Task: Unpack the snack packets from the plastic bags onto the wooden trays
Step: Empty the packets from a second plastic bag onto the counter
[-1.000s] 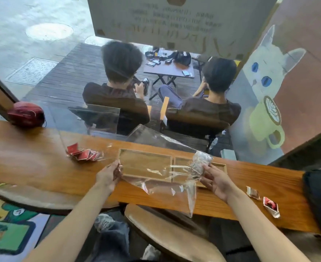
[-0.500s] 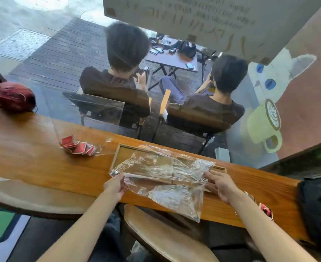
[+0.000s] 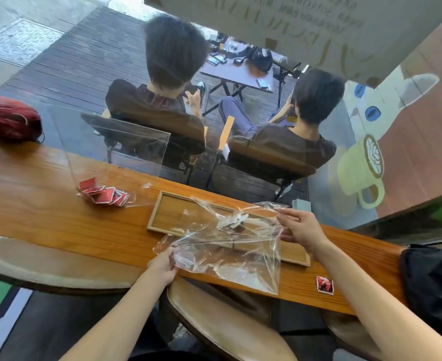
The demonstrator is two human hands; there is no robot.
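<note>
The pale lettering on the window sign is mirrored and too faint to read, and the print on the red packets is too small to make out. A clear plastic bag (image 3: 227,246) is stretched between both hands over the wooden tray (image 3: 173,214) and the counter's (image 3: 45,204) near edge. The left hand (image 3: 164,265) pinches its near-left corner; the right hand (image 3: 301,229) pinches its far-right edge. A heap of red snack packets (image 3: 104,194) lies toward the counter's far edge, left of the tray. One red packet (image 3: 324,284) lies at the near edge, right of the bag.

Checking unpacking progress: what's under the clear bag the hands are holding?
The wooden tray shows through the clear bag, its left part uncovered and bare. Glare and creases hide whether packets lie under the middle.
</note>
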